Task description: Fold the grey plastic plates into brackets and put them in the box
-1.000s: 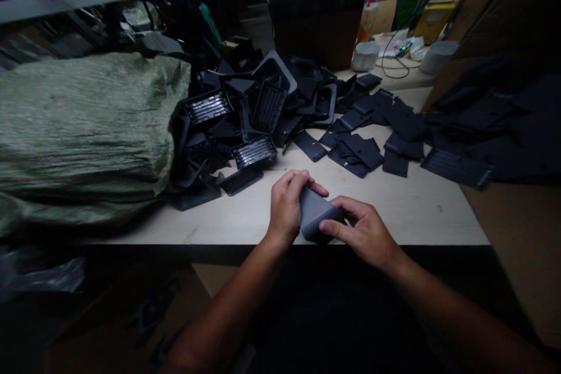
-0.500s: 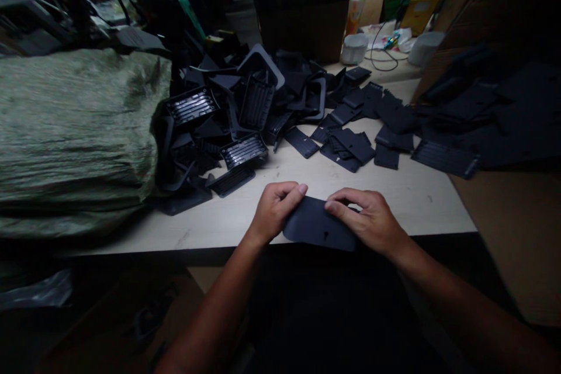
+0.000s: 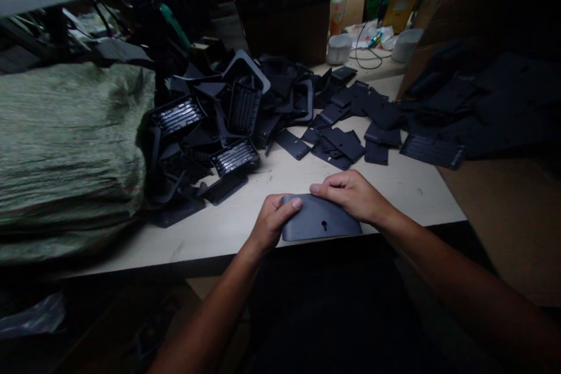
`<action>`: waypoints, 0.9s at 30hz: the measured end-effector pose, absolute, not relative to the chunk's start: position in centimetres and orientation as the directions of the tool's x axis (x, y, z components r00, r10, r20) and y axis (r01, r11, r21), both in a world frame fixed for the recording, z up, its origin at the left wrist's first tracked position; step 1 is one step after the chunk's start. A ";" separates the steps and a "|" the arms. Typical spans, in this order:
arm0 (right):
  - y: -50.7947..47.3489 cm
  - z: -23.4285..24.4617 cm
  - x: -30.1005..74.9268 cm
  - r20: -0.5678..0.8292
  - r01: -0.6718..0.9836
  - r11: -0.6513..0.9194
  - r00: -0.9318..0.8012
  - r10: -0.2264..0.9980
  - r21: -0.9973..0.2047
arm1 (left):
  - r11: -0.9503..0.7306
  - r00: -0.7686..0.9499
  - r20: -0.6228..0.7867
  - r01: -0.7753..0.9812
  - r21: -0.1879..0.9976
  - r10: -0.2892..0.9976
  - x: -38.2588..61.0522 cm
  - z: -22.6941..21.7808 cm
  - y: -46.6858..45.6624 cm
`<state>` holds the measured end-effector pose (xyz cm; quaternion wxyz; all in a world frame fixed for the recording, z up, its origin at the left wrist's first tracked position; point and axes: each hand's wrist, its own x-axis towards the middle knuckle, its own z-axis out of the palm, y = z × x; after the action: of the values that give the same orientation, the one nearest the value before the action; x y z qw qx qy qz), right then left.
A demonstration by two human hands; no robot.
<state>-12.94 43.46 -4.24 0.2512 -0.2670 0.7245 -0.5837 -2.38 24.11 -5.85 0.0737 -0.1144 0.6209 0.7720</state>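
Current state: a dark grey plastic panel (image 3: 318,219) lies flat on the pale work table (image 3: 394,198), near its front edge, with the keyhole slot (image 3: 324,225) facing up and the long side square to that edge. Nothing props it up, so the table appears to carry its weight.

Grip: the left hand (image 3: 276,223) is curled around the panel's left end, with the thumb on the top face, so that looks like a real hold. The right hand (image 3: 350,196) lies over the upper edge, fingers spread along it. Its thumb is out of sight, so I can't tell whether it's clamping or just resting. The panel sits between the hands, touching both, and its lower middle is uncovered.

Nearby: a loose heap of black plastic parts (image 3: 210,128) sits upper left of the hands, including vented grille pieces (image 3: 234,158). A green woven sack (image 3: 65,152) lies against the heap's left side. Flat black panels (image 3: 346,146) are scattered just above the right hand, with a larger spread of dark panels (image 3: 477,105) at far right. Along the back are a cardboard box (image 3: 280,11), a white cup (image 3: 339,49), and a yellow box (image 3: 397,9).
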 end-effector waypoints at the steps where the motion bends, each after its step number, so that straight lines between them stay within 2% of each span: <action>1: 43.5 -4.4 -13.5 -0.037 -0.117 0.183 -0.742 -0.669 -0.976 | -0.217 -0.956 -0.292 -0.281 0.935 -0.018 -2.3 -6.1 24.1; 3: 43.8 -4.7 -14.3 0.074 -0.218 0.183 -0.812 -0.579 -0.959 | -0.262 -0.950 -0.295 -0.260 0.929 -0.106 -2.3 -6.6 23.9; 5: 44.3 -4.9 -14.6 0.208 -0.308 0.192 -0.887 -0.412 -0.932 | -0.345 -0.918 -0.265 -0.156 0.926 -0.296 -2.4 -6.9 23.6; 7: 44.9 -5.0 -14.4 0.207 -0.261 0.159 -0.933 -0.295 -0.952 | -0.384 -0.853 -0.218 -0.023 0.923 -0.475 -2.5 -7.1 23.3; 8: 45.0 -5.0 -14.1 0.135 -0.174 0.107 -0.945 -0.299 -0.979 | -0.375 -0.825 -0.187 0.032 0.927 -0.534 -2.5 -7.1 23.2; 9: 45.0 -5.2 -13.7 0.029 -0.049 0.045 -0.933 -0.358 -0.998 | -0.351 -0.807 -0.151 0.073 0.934 -0.570 -2.5 -7.1 23.1; 12: 43.8 -5.7 -11.8 -0.252 0.369 -0.048 -0.719 -0.648 -0.928 | -0.214 -0.825 -0.034 0.106 0.971 -0.564 -2.3 -7.4 23.2; 14: 42.5 -6.2 -10.5 -0.305 0.532 -0.102 -0.621 -0.722 -0.841 | -0.111 -0.874 0.011 0.074 0.991 -0.486 -2.1 -7.5 23.5; 16: 41.5 -6.5 -9.7 -0.281 0.565 -0.209 -0.656 -0.700 -0.798 | -0.072 -0.911 0.022 0.056 0.996 -0.411 -1.8 -7.6 23.9; 18: 41.1 -6.5 -9.3 -0.213 0.480 -0.269 -0.733 -0.646 -0.835 | -0.160 -0.923 0.011 0.078 0.984 -0.385 -1.6 -7.3 24.0; 21: 41.9 -5.9 -9.0 -0.074 0.235 -0.145 -0.725 -0.685 -0.961 | -0.429 -0.933 -0.088 0.076 0.900 -0.349 -1.8 -6.5 23.9; 23: 42.7 -5.4 -8.9 -0.002 -0.007 0.008 -0.652 -0.758 -1.000 | -0.563 -0.940 -0.212 -0.027 0.826 -0.266 -2.3 -6.0 23.6; 25: 43.2 -5.3 -8.8 0.038 -0.231 0.118 -0.577 -0.816 -0.966 | -0.620 -0.936 -0.323 -0.174 0.766 -0.137 -3.0 -5.6 23.5; 27: 43.3 -5.6 -8.7 0.053 -0.295 0.129 -0.537 -0.842 -0.947 | -0.638 -0.924 -0.383 -0.291 0.712 -0.006 -3.7 -5.3 23.9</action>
<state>-8.65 43.29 -5.57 0.2616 -0.4036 0.7044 -0.5220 -3.68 23.87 -5.33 0.0805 -0.1780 0.4175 0.8874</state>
